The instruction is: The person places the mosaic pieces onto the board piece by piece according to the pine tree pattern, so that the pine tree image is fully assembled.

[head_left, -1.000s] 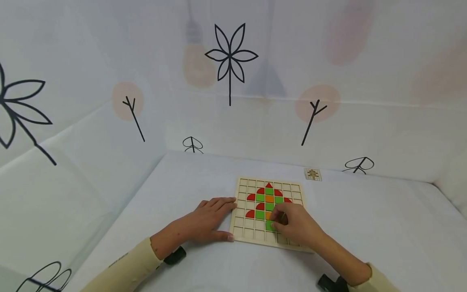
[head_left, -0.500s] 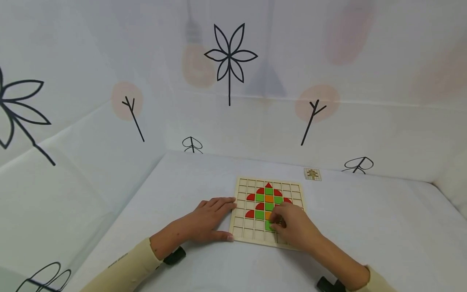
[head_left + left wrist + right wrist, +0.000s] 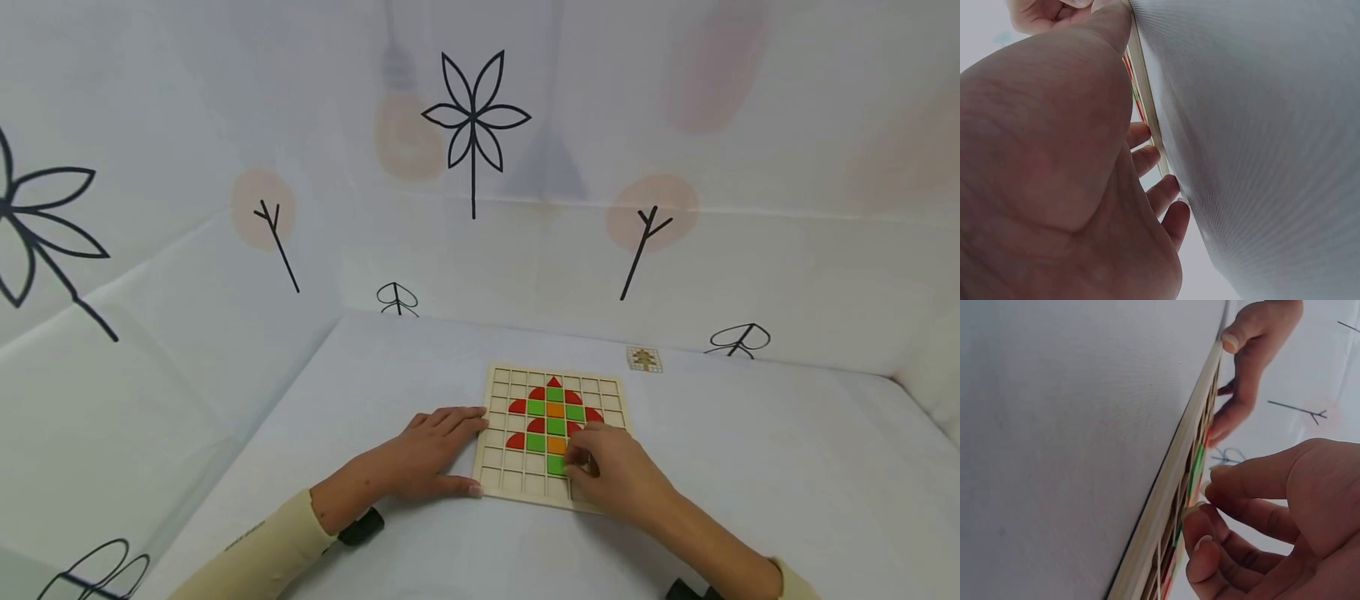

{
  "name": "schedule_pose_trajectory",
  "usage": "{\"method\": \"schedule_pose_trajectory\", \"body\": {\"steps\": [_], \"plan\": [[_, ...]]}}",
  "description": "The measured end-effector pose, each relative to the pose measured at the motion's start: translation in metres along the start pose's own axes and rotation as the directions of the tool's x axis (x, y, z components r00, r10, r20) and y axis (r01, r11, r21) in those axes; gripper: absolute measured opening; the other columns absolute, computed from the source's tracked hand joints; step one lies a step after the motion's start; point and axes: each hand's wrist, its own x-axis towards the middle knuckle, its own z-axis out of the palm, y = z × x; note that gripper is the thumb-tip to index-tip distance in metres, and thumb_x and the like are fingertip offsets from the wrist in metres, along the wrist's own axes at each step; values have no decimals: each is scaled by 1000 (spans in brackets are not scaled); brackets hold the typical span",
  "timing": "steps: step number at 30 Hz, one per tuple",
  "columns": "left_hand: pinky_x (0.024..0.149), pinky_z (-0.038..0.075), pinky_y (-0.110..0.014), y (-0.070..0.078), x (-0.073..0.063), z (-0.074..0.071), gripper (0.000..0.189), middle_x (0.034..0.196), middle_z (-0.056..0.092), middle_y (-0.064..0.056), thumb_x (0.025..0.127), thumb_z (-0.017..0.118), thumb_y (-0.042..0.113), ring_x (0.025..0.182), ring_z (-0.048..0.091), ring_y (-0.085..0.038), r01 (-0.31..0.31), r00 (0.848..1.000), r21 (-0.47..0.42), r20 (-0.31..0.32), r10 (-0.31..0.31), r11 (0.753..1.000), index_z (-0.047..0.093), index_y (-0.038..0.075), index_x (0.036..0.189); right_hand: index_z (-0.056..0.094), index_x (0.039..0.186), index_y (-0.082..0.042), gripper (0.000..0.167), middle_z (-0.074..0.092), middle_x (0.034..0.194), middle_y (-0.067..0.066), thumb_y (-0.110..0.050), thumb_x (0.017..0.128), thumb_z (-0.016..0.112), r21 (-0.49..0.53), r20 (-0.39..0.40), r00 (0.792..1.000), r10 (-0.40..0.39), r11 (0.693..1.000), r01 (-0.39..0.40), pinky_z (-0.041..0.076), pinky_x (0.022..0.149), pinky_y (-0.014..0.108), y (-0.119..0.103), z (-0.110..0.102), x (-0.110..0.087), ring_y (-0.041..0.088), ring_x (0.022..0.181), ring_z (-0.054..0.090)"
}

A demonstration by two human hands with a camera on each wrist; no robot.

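Note:
In the head view a wooden grid board [image 3: 512,482] lies flat on the white tabletop, with red, green and orange tiles set in a tree shape. The left hand [image 3: 427,454] lies spread at its left side, thumb and fingertips touching the edge. Over the lower right cells is the right hand [image 3: 622,471], its bent fingertips beside the lowest green tile [image 3: 556,465] and the orange tile [image 3: 557,446]. Thumb and fingers of the right hand [image 3: 1260,519] are slightly apart in the right wrist view, with no piece visible between them. The cells beneath this hand are hidden.
A small card [image 3: 644,359] with a tree pattern on a grid lies behind the board to the right. White cloth walls with printed plants [image 3: 474,117] rise at the back and left. Dark wrist cameras [image 3: 362,527] sit under the forearms.
Over the last half second, the right hand has shifted slightly right and toward the person, uncovering more of the orange and lowest green tiles. The left hand has stayed put.

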Motion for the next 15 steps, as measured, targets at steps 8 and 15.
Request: {"method": "schedule_pose_trajectory", "body": {"steps": [8, 15], "plan": [[120, 33, -53, -1, -1, 0, 93, 176, 20, 8, 95, 60, 74, 159, 23, -20, -9, 1000, 4, -8, 9, 1000, 28, 25, 167, 72, 83, -21, 20, 59, 80, -11, -8, 87, 86, 3, 26, 998, 61, 998, -61, 48, 63, 23, 7, -17, -22, 10, 73, 54], [120, 34, -52, -2, 1, 2, 94, 176, 20, 8, 94, 60, 75, 160, 23, -20, -3, 1000, 15, -10, 3, 1000, 29, 24, 167, 72, 86, -22, 18, 60, 81, -12, -8, 88, 82, -39, 16, 994, 112, 993, -111, 46, 61, 23, 29, -35, -45, 7, 71, 52]]}}
